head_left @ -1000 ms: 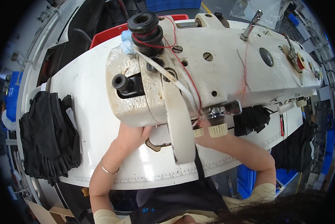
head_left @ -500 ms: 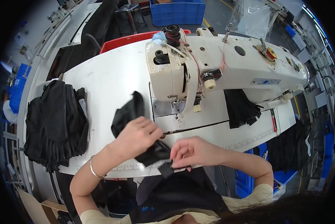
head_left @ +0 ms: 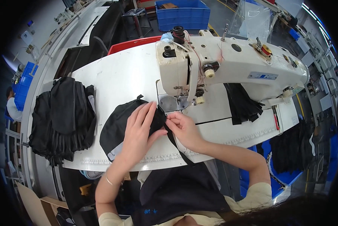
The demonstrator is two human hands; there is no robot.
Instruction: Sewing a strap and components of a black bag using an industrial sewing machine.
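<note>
A black fabric piece (head_left: 118, 118) lies on the white sewing table in front of the needle area, with a pale label at its lower left corner. My left hand (head_left: 138, 130) rests flat on it, fingers stretched out and the thumb apart. At the piece's right edge, my right hand (head_left: 186, 132) pinches the fabric between thumb and fingers. From that edge a narrow black strip (head_left: 180, 150) hangs down past the table's front edge. The white sewing machine (head_left: 176, 71) stands just beyond my hands, its needle and metal plate (head_left: 170, 102) clear of the cloth.
A stack of black fabric pieces (head_left: 63, 116) lies at the left. Black strips (head_left: 239, 103) sit under the machine arm, with a red-handled tool (head_left: 276, 118) farther right. Dark pieces (head_left: 293, 148) hang over a blue bin (head_left: 267, 148); another blue bin (head_left: 182, 17) stands behind.
The black piece has been turned and spread flatter on the table. My left hand has flattened over it; my right hand has moved up from the front edge to the piece's right edge.
</note>
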